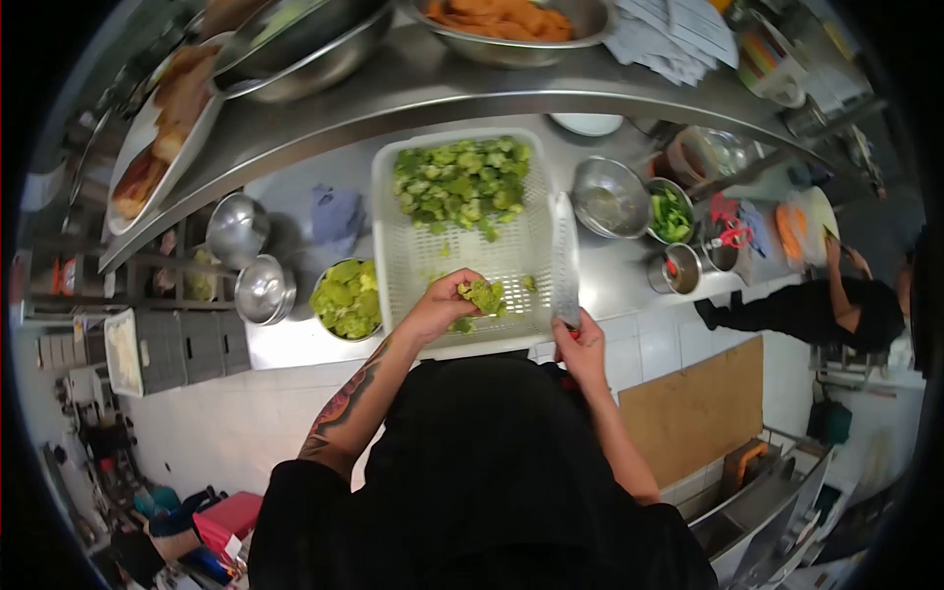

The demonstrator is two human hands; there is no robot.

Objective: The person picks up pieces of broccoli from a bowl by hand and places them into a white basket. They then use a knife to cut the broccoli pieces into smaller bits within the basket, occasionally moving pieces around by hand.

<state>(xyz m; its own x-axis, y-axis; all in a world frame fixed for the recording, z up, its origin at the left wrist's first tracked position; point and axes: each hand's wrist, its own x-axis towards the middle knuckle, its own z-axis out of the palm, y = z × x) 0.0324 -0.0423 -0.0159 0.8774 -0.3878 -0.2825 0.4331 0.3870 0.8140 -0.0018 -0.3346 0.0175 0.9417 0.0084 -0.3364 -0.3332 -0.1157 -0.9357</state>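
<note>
I see my left hand [433, 310] closed around a broccoli piece [483, 295], holding it over the near edge of the white perforated tray [413, 256]. My right hand [582, 346] is clamped on the handle of a knife [564, 261], blade pointing away from me along the tray's right side. The two hands are apart, the broccoli between them.

A pile of cut broccoli [462, 184] sits at the far end of the tray. A bowl of broccoli [346, 298] stands just left of the tray on the steel table [295, 339]. Two upturned metal bowls [251, 261] sit further left, with a blue cloth [336, 216] near them. To the right are an empty steel bowl [610, 197] and a container of green vegetables [671, 213]. The shelf above [413, 88] carries bowls and paper slips [669, 34]; I can't read any writing on them. Another person [836, 305] is working at far right.
</note>
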